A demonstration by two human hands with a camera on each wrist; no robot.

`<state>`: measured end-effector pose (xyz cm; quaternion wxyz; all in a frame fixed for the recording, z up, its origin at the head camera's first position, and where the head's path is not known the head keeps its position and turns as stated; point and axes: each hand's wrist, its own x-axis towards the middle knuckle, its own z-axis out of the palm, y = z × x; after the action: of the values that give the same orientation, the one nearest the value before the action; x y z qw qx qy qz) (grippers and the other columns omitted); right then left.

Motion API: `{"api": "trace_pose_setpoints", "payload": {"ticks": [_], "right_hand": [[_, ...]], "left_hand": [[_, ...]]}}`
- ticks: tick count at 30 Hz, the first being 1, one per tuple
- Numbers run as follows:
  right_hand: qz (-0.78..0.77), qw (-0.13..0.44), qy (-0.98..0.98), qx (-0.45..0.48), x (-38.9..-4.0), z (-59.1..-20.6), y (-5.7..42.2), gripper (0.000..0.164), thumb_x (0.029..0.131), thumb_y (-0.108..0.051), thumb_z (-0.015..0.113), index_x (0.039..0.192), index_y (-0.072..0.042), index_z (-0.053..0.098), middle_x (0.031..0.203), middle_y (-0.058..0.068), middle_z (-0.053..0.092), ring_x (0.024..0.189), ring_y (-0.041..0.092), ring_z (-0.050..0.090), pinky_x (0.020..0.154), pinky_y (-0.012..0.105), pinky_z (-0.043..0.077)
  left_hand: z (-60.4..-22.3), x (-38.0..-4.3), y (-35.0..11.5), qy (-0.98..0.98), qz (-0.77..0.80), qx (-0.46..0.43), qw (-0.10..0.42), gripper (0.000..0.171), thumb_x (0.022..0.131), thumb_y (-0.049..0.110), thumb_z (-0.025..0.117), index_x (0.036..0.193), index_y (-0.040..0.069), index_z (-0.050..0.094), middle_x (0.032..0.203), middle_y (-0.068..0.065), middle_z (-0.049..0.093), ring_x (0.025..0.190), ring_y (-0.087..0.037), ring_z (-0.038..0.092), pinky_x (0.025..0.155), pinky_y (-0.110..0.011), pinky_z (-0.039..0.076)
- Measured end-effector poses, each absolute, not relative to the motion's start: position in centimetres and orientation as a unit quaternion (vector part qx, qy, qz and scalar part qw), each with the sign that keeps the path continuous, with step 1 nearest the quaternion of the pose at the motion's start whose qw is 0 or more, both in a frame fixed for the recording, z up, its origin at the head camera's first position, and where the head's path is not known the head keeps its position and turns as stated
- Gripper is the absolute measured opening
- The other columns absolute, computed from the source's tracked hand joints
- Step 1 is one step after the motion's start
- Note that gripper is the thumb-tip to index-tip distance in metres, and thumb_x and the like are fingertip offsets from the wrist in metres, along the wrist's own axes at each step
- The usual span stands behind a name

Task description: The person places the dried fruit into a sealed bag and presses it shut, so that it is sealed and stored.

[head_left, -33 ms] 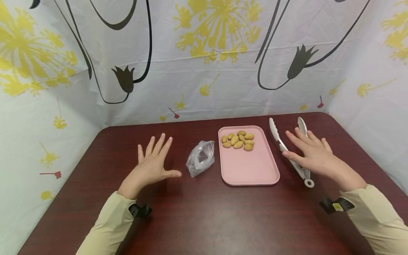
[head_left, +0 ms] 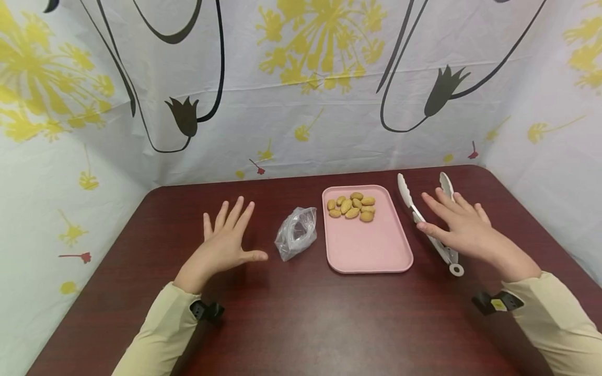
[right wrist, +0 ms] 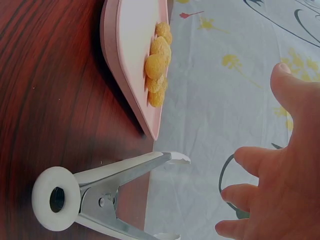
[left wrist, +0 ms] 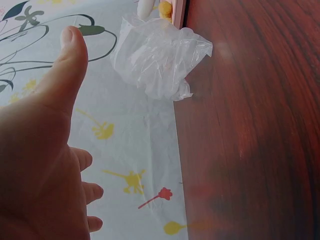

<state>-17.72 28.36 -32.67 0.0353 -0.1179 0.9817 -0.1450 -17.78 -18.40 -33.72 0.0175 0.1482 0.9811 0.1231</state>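
1. The left hand (head_left: 218, 251) hovered beside a crumpled clear plastic bag (head_left: 297, 235) on the dark wood-grain table (head_left: 291, 329), its fingers spread apart.
2. The right hand (head_left: 463, 230) hung near the metal tongs (right wrist: 120, 172), its fingers also apart (the tongs themselves lay splayed, white tips pointing away).
3. Between bag and tongs, a pink tray (head_left: 369, 245) held yellow-brown, almond-shaped nuts (head_left: 346, 207) toward its far end.
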Motion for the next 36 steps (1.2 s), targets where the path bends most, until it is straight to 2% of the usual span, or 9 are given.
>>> {"api": "trace_pose_setpoints", "payload": {"ticks": [8, 25, 36], "right_hand": [[-0.153, 0.033, 0.981, -0.116, -17.7, -32.6, 28.2, 0.079, 0.094, -0.055, 0.048, 0.153, -0.012, 0.018, 0.158, 0.022, 0.007, 0.14, 0.052, 0.006, 0.1, 0.074, 0.001], [-0.121, 0.05, 0.986, -0.105, -18.0, -33.4, 28.5, 0.081, 0.092, -0.06, 0.047, 0.152, -0.012, 0.02, 0.153, 0.031, 0.013, 0.134, 0.058, 0.013, 0.097, 0.073, 0.011], [-0.119, 0.054, 0.986, -0.103, -18.5, -34.0, 28.4, 0.084, 0.09, -0.061, 0.048, 0.151, -0.009, 0.022, 0.153, 0.031, 0.016, 0.134, 0.056, 0.015, 0.098, 0.072, 0.015]], "left_hand": [[-33.6, -17.8, -18.6, 0.982, 0.125, 0.142, 0.024, 0.114, 0.071, 0.059, 0.074, 0.155, 0.019, 0.007, 0.162, -0.011, -0.001, 0.145, -0.042, -0.008, 0.104, -0.07, -0.013], [-34.1, -18.3, -18.6, 0.98, 0.128, 0.148, 0.019, 0.116, 0.069, 0.059, 0.076, 0.155, 0.019, 0.009, 0.161, -0.011, 0.002, 0.145, -0.042, -0.004, 0.104, -0.07, -0.012], [-34.6, -18.3, -17.9, 0.977, 0.145, 0.156, 0.029, 0.115, 0.068, 0.058, 0.077, 0.154, 0.019, 0.011, 0.161, -0.011, 0.002, 0.145, -0.043, -0.003, 0.105, -0.07, -0.011]]}}
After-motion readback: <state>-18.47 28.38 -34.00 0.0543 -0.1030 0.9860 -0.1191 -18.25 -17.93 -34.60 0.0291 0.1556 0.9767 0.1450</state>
